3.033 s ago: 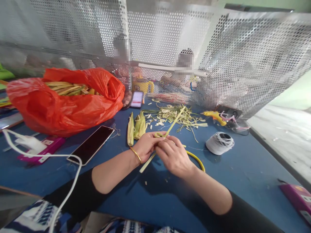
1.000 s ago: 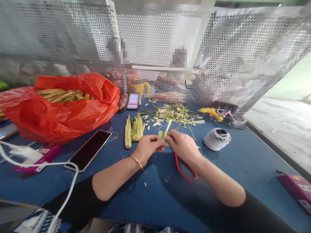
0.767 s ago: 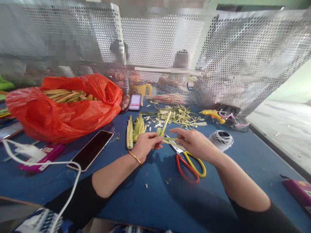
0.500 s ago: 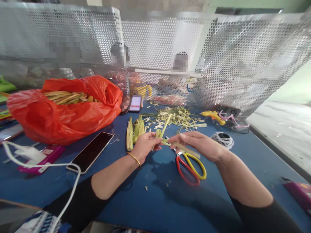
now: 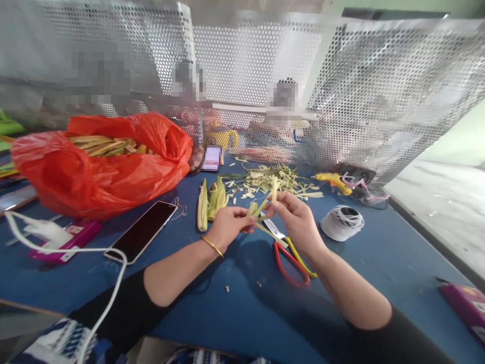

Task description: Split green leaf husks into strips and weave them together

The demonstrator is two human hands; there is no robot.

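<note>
Between thumb and fingers, my left hand (image 5: 232,225) pinches a folded pale green leaf strip (image 5: 261,208). My right hand (image 5: 293,215) is closed on an upright end of the strip, just to the right of the left hand. Another end of the strip slants down to the right, over the scissors. These scissors (image 5: 290,265), with one red and one yellow handle, lie on the table below my hands, partly hidden by the right one. Two bundles of folded leaf (image 5: 216,197) lie just beyond my left hand.
A red plastic bag (image 5: 125,182) of dry strips stands left, near a dark phone (image 5: 142,232) and a white cable (image 5: 123,263). Leaf scraps (image 5: 271,179) are heaped ahead. A yellow glue gun (image 5: 334,182) and a white string spool (image 5: 342,222) lie right. A perforated metal screen (image 5: 253,60) stands behind.
My right hand has turned from lying over the lower strip to pinching the upright end. The string spool now shows more fully. My left hand keeps its hold.
</note>
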